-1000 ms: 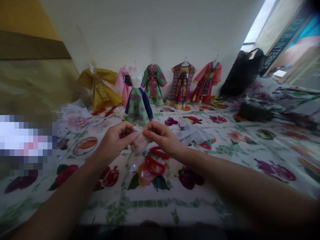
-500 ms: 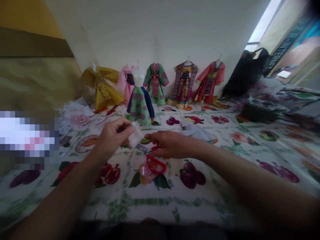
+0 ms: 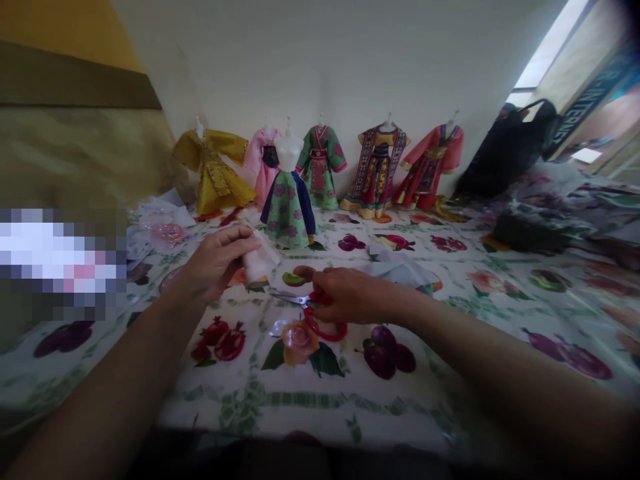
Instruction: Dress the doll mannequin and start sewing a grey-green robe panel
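Red-handled scissors — handles beneath right hand

The scissors lie under my right hand on the floral tablecloth, with doll dresses lined along the wall behind

From here I see a floral tablecloth under a row of doll dresses on stands, from a yellow gown to a coral robe. A green dress with blue panels stands forward of the row, and a black bag sits off to the right
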`<state>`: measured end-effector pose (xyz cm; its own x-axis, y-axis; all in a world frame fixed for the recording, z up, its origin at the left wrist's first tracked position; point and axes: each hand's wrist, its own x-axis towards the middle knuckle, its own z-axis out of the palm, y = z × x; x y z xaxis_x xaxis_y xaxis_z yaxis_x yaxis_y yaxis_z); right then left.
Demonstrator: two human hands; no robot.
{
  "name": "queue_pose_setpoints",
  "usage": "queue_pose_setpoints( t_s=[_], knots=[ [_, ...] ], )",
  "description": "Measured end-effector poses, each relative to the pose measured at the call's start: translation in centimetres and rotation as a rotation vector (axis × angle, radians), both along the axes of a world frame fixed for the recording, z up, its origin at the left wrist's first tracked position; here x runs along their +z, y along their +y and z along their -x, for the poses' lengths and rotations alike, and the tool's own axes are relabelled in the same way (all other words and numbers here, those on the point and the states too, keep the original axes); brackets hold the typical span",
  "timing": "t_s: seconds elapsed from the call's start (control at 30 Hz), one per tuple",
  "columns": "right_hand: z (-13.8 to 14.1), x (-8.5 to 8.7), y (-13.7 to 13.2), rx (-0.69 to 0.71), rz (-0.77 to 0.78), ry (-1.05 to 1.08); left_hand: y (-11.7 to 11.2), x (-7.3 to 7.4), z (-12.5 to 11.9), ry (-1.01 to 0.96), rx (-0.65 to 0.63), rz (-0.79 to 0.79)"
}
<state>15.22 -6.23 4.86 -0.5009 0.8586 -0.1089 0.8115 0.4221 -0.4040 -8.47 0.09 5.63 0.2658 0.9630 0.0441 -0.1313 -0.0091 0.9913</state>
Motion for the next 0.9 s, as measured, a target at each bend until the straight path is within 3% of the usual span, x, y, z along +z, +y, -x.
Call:
queue_pose_setpoints(
  t_s=[0.1,0.27,0.47,0.63,0.77,0.9],
  knots=[
    [-0.2,0.0,0.0,0.019,0.013,0.043,0.0,0.6,0.2,-0.059,0.009,0.066],
    [0.6,0.4,-0.6,0.016,-0.023,-0.073,0.1,0.7,0.4,-0.041,0.001,0.090],
    [-0.5,0.4,0.9,-0.039,-0.127,0.002,0.4,0.2,1.0,0.062,-0.035,-0.014],
    [-1.4,0.9,1.7,-0.116,-0.119,0.031,0.8,-0.2,1.2,0.132,-0.029,-0.118],
    [0.6,0.7,0.1,-0.034,-0.111,0.023,1.0,-0.4,1.2,0.205,-0.016,-0.211],
    [2.8,-0.1,-1.5,-0.105,-0.185,-0.215,1.2,-0.7,1.2,0.301,-0.010,-0.304]
  ],
)
